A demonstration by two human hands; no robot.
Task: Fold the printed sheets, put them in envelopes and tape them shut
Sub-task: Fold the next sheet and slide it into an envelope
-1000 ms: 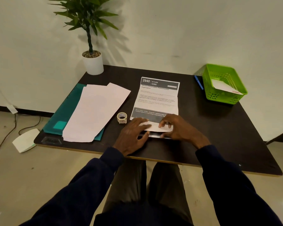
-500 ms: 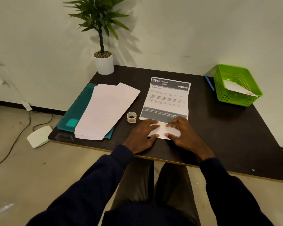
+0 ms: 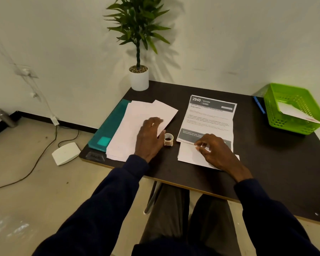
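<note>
**Entry: first fold being held, envelope being reached for**

- Printed sheet (image 3: 211,117): lying face up on the dark table (image 3: 266,163), right of centre. Its near end is lying folded up over the page as a blank white flap. The far two-thirds is showing the "2940 KITCHEN" heading.
- Right hand (image 3: 217,153): resting on that flap, bent fingertips (image 3: 197,144) bearing on the paper near its far edge. It is pressing, not lifting, and no pinch is evident.
- Left hand (image 3: 150,137): reaching over the stack of long white envelopes (image 3: 137,115) at the left. Its fingers are spread and loosely curved, gripping nothing. Whether they are touching the top envelope cannot be told.
- Tape roll (image 3: 168,139): standing between the two hands, just beside the left thumb, untouched.
- Green basket (image 3: 277,115): sitting at the far right corner and holding one white envelope (image 3: 294,112), seemingly a finished one.
- Teal folder (image 3: 109,124): lying under the envelope stack.
- Blue pen (image 3: 259,107): lying just left of the basket.
- Potted plant (image 3: 139,78): standing at the far left corner.

Step in hand, as judged: folding is partly done on this sheet, with one fold made and the far part lying open. Next move, as judged: one envelope wants separating from the stack, and the sheet needs its far portion folding down before going in. Thin paper is calling for a light fingertip slide.
</note>
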